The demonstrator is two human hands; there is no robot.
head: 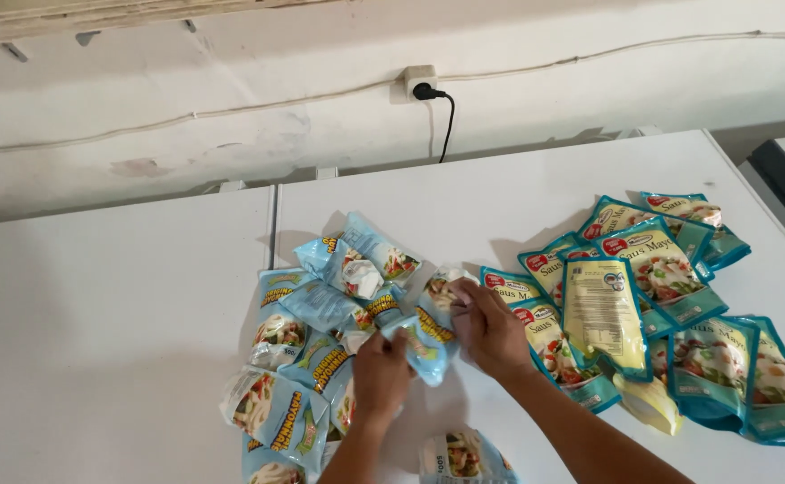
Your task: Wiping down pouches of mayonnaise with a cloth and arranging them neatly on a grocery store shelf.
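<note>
At desk centre, near edge: left hand (381, 372) closed on the near end of a light blue sachet (421, 348), fingers curled over its lower corner. Right hand (489, 330) closed on the far end of the same sachet, thumb and fingertips pinching the top edge near a white-and-blue fold. Sachet held between both hands, just above the desk (123, 296), tilted with its printed yellow band facing up.

Left of the hands: loose pile of light blue sachets (320, 314), same kind, overlapping at mixed angles, some crumpled, reaching from mid-desk toward the near edge. Nearest pile members touching or just beside the left hand. One more sachet of that kind (464, 455) flat at the near edge, between the two forearms.

Right of the hands: group of larger teal pouches (661, 269) with food pictures, overlapping in a fan toward the far right. One pouch turned back side up (603, 314), yellow panel showing, resting on the others. Two teal pouches (737, 376) at the right near edge, side by side. Nearest teal pouch touching or just under the right wrist; exact contact not discernible.

Beyond the desk: white wall with worn paint, wall socket (419, 81) with a black plug and cable (449, 125) hanging down behind the desk. Thin white wire running along the wall. Seam between two white desk tops left of the pile.
</note>
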